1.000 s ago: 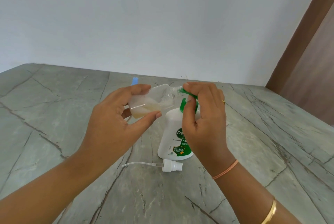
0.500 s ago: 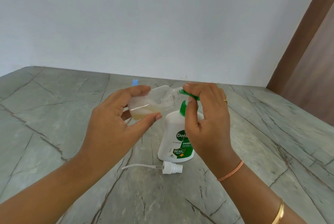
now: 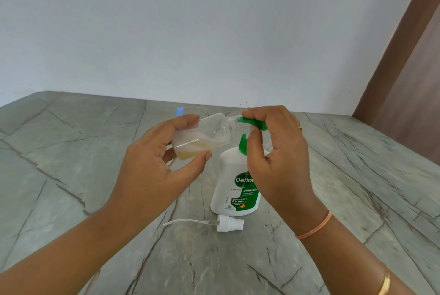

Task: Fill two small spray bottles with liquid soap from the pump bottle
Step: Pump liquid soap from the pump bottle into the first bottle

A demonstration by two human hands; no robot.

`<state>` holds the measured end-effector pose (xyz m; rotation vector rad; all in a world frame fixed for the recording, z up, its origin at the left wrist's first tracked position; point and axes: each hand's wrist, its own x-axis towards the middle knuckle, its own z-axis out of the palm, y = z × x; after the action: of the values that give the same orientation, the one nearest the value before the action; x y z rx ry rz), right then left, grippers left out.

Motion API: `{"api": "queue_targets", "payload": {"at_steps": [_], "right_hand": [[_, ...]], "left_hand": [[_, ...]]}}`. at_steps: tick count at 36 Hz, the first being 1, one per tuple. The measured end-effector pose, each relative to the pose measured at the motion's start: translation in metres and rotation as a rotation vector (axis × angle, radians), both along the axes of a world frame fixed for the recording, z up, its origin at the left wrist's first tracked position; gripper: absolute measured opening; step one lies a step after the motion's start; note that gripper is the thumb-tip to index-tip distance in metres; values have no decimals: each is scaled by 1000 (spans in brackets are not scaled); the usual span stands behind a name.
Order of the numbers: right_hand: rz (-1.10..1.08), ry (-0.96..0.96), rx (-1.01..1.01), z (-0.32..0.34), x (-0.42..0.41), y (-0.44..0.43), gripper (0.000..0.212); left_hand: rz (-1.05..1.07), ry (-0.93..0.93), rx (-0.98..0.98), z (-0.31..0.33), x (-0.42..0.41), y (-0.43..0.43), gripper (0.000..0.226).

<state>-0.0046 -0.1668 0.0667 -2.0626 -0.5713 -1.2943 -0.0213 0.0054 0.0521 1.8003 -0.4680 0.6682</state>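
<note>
A grey marble-patterned desk (image 3: pixel 71 175) is seen from above, with a plain pale wall behind it. At the centre, a small clear spray bottle (image 3: pixel 202 138) is held tilted almost on its side, its open neck pointing toward three o'clock and meeting the green nozzle of the pump bottle (image 3: pixel 235 183). The left hand (image 3: pixel 157 168) is curled about the small bottle's base, fingers above and thumb below. A shallow pool of amber soap lies along the bottle's lower side. The right hand (image 3: pixel 278 152) is closed over the green pump head, fingers on top and thumb beneath the spout. The white pump bottle stands upright on the desk at the centre, partly hidden by that hand. A white spray cap (image 3: pixel 229 223) with its thin dip tube lies on the desk at six o'clock of the pump bottle. A small blue object (image 3: pixel 179 111) shows at eleven o'clock behind the left hand; what it is cannot be told. The small bottle is judged light, thin-walled and easily squeezed, and slippery if soap runs down it, so its base or flat sides are best gripped gently. The pump bottle is judged heavier and stable.
</note>
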Motion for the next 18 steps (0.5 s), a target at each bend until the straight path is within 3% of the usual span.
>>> {"api": "queue_targets", "payload": {"at_steps": [9,18], "right_hand": [[13,-81,8,-11,5,0,22],[16,-34,35,-9,4,3,22]], "left_hand": [[-31,-37,21,-8,5,4,51],[-20,-59,35,-9,7,5,49]]}}
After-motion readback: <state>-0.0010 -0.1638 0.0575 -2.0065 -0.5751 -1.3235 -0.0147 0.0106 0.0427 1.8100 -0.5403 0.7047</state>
